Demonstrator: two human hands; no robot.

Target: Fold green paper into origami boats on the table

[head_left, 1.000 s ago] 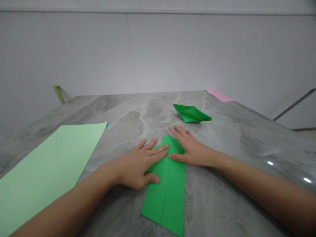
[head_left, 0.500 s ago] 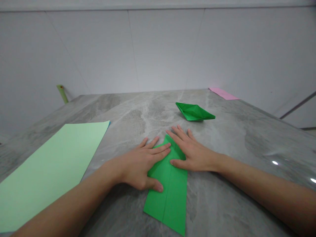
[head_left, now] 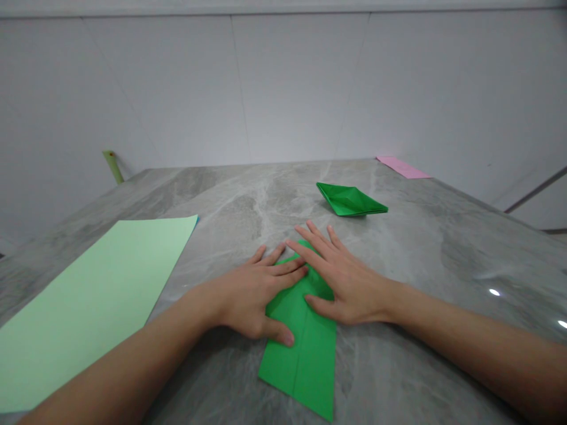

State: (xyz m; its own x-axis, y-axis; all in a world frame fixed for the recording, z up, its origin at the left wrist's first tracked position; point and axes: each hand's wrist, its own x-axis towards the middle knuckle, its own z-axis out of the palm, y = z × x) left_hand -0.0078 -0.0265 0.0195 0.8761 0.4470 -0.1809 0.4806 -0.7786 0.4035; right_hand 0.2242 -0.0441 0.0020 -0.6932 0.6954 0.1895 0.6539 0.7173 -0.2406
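Note:
A folded sheet of green paper [head_left: 305,348] lies flat on the grey marbled table, with a lengthwise crease down its middle. My left hand [head_left: 261,292] rests on its left side, fingers stretched out and thumb apart. Across the paper's far right part lies my right hand [head_left: 341,274], also spread, with its fingertips near those of the left. Both hands cover much of the paper's far end. Beyond them, a folded green paper boat [head_left: 352,201] sits on the table.
Pale green sheets of paper [head_left: 101,301] lie at the left, with a blue edge peeking out. A pink paper [head_left: 405,167] is at the far right edge by the white wall [head_left: 283,88]. A yellow-green strip [head_left: 113,167] stands beyond the table's far left.
My right hand has slid slightly nearer to me and its fingers have shifted left over the paper's far end. My left hand and the paper stay almost where they were.

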